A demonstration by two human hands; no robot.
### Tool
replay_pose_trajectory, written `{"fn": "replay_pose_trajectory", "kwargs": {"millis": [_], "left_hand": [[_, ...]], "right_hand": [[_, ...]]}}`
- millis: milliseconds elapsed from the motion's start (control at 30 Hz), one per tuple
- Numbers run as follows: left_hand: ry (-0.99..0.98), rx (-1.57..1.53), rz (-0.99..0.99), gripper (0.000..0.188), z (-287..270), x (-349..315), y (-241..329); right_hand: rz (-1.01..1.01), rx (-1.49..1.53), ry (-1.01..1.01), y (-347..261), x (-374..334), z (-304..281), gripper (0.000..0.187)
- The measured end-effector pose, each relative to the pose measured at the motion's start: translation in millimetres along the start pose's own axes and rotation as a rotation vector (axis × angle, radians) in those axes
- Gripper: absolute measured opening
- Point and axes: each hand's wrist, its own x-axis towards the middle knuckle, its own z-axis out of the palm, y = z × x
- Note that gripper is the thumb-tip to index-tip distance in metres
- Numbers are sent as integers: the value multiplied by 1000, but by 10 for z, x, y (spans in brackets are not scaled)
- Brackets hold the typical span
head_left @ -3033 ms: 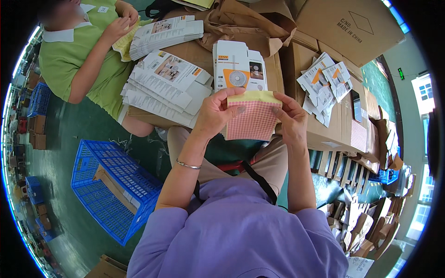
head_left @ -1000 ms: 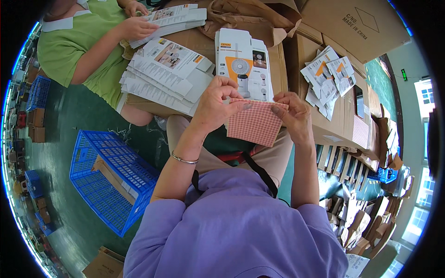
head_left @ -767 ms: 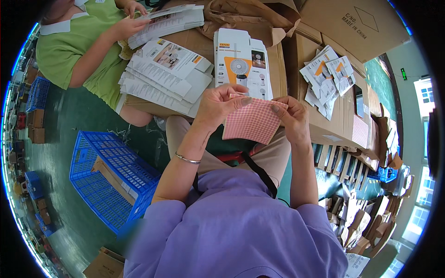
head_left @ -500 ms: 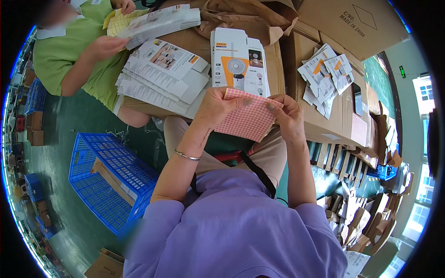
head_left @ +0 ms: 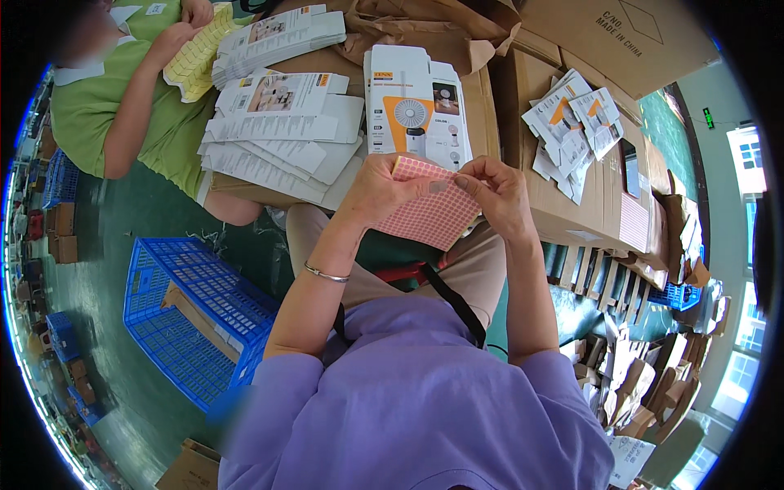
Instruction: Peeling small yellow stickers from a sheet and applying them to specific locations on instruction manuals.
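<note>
Between the left hand (head_left: pixel 382 189) and the right hand (head_left: pixel 498 196) hangs a pink dotted sheet (head_left: pixel 429 214), its upper part pinched by both — uneven pulling could crease or tear it — with flattened cartons (head_left: pixel 410 113) just beyond the fingers.

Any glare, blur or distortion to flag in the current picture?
All in the head view: windows at right blown out; pale shine on the floor at left; a smeared patch by the left sleeve; pink dotted sheet fairly clear; straight edges bend near the borders.
</note>
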Motion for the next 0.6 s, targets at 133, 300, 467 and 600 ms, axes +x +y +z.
{"fn": "replay_pose_trajectory", "kwargs": {"millis": [133,300,467,600], "left_hand": [[-45,84,35,15,-15,80,-42],[21,308,37,15,-13,183,95],[55,254,36,17,-86,308,-54],[35,135,21,20,-28,312,-99]], "right_hand": [[-59,-31,-3,13,33,0,12],[-75,-91,27,75,161,-49,25],[-6,-69,8,152,263,-151,41],[55,-37,-6,335,254,-97,19]]}}
